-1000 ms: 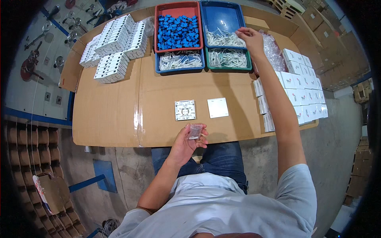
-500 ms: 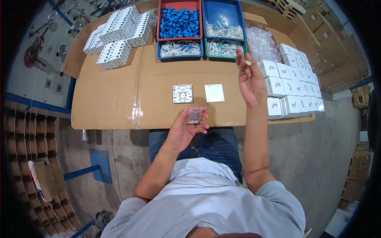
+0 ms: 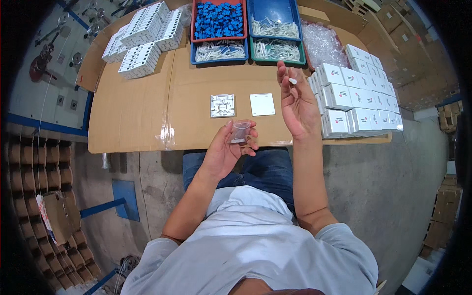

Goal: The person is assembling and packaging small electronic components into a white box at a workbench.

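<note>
My left hand (image 3: pixel 223 153) grips a small clear plastic bag (image 3: pixel 239 132) near the table's front edge. Its mouth gapes open, and a small white piece lies at the bottom. To the right and farther forward, my right hand (image 3: pixel 300 108) is raised with a short white plastic piece (image 3: pixel 293 81) pinched in its fingers; its exact kind is too small to tell. Beyond my left hand lies a white square module with an open, detailed face (image 3: pixel 222 105). Beside that module is a flat white square cover plate (image 3: pixel 262 104).
At the back stand a red bin of blue clips (image 3: pixel 220 39), two blue bins (image 3: pixel 219 62) (image 3: pixel 273 14) and a green bin (image 3: pixel 278 62) of white pieces. Clear plastic bags (image 3: pixel 322 44) fill another bin. White modules (image 3: pixel 140 61) are stacked left, white boxes (image 3: pixel 339 123) right.
My right hand has come back from beside the green bin, moving left and slightly nearer my left hand, with the white piece. The left hand keeps its hold on the bag; the view has shifted slightly.
</note>
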Demonstrator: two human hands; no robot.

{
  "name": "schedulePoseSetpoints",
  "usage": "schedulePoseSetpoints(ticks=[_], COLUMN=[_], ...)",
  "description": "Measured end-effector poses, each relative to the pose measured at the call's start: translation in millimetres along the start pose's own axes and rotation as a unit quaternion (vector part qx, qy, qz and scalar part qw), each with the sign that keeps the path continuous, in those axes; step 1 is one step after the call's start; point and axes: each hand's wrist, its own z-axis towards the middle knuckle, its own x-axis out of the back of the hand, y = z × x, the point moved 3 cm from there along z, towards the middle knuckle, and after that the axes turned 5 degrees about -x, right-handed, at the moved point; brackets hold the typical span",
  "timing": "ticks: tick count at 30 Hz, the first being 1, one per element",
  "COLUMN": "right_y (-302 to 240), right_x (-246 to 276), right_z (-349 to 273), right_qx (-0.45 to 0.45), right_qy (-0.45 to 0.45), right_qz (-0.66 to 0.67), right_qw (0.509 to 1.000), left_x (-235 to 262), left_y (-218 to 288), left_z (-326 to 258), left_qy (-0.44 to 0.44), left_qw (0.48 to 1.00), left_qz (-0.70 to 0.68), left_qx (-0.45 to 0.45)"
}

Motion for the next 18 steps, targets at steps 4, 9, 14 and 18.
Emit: schedulePoseSetpoints(ticks=[4,9,14,18], right_y=[9,20,24,32], right_x=[-6,-12,-22,-25], right_z=[-7,-11,-15,-16], right_qx=[0.02,0.035,0.115,0.133], right_qy=[0.01,0.015,-0.024,-0.057], right_qz=[-0.089,-0.138,-0.341,-0.484], right_qw=[0.996,0.99,0.933,0.863], left_x=[-1,1,-3,-1], left_y=[-3,-2,5,7], left_z=[0,1,3,6], left_qy=[-0.016,-0.017,-0.027,-0.032], left_qw=[1.0,1.0,0.999,0.999], left_qz=[0.001,0.007,-0.014,-0.015], left_qx=[-0.009,-0.018,-0.025,-0.028])
